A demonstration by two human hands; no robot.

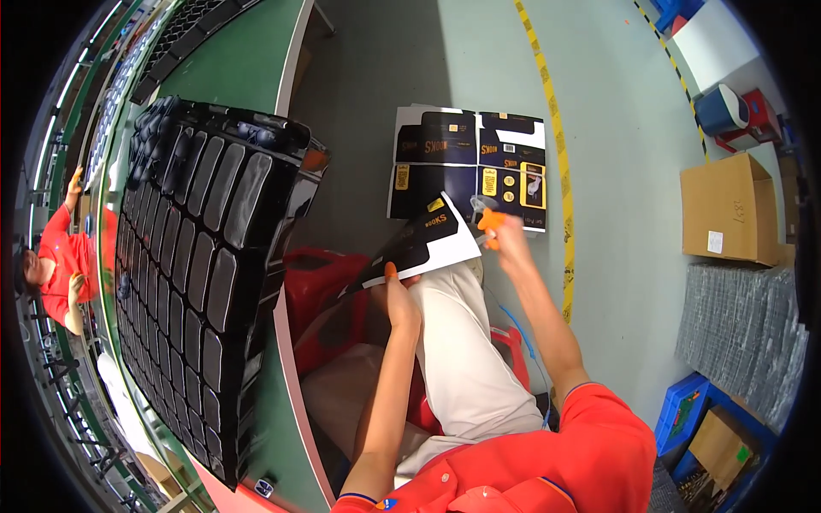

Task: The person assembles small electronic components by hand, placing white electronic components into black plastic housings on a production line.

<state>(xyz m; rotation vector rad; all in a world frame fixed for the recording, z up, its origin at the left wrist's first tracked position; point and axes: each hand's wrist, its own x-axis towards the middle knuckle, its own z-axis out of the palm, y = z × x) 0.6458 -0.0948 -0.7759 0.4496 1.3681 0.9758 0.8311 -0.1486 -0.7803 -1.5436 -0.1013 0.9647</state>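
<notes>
Beside black trays (pixel 205 256), hands' grip on dark carton flat (pixel 423 244).

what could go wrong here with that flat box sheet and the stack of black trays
The left hand pinches the dark flat carton sheet only at its lower edge, so it could bend or slip as the right hand works on it. The stack of black trays overhangs the green table edge near the left elbow; a nudge might shift it.
</notes>
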